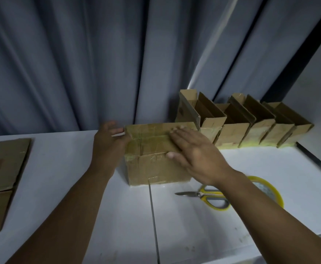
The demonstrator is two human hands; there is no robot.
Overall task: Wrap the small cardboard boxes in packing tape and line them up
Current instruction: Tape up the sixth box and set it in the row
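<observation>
A small cardboard box (152, 164) with shiny tape over its closed top stands on the white table (60, 168), just left of a row of boxes. My right hand (196, 153) lies flat on its top, fingers straight and pressing the tape. My left hand (109, 141) rests against the box's left side, fingers extended along the far left edge. A roll of packing tape (268, 189) with a yellow rim lies to the right, partly hidden by my right forearm. Yellow-handled scissors (209, 196) lie in front of the box.
Several open-topped cardboard boxes (251, 126) stand in a row at the back right against a grey curtain (98, 63). Flattened cardboard (1, 178) lies at the table's left edge. A seam (154, 221) runs down the table's middle.
</observation>
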